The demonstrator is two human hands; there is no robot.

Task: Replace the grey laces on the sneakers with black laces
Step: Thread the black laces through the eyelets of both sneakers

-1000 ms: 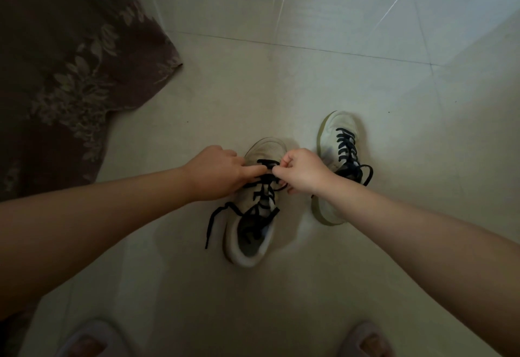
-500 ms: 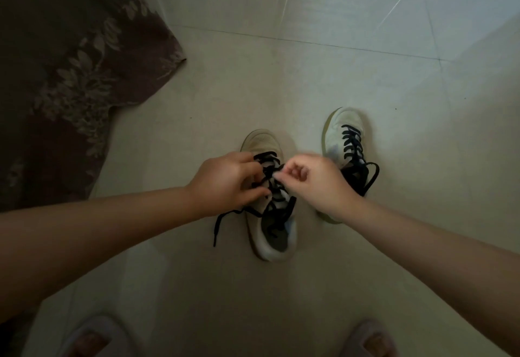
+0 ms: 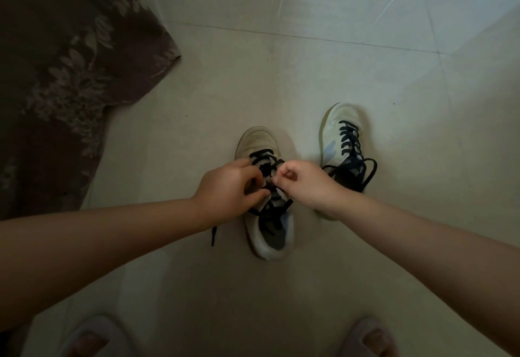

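Two pale sneakers stand on the tiled floor, toes pointing away from me. The left sneaker [image 3: 259, 142] is partly threaded with a black lace [image 3: 263, 156]. My left hand [image 3: 229, 187] and my right hand [image 3: 305, 180] meet over its middle eyelets, each pinching a strand of that lace. One loose lace end [image 3: 213, 235] trails out below my left wrist. The right sneaker [image 3: 342, 128] is laced in black to the top, its ends looped loosely beside the ankle. No grey lace is in view.
A dark brown cloth with a leaf pattern [image 3: 64, 75] covers the floor at the left. My two feet in slippers [image 3: 90, 339] show at the bottom edge. Bare floor tiles [image 3: 337, 19] stretch beyond the shoes.
The left sneaker has turned from tilted to roughly straight. Both hands have slid from near its toe toward the middle eyelets, still pinching the lace. The view has shifted slightly.
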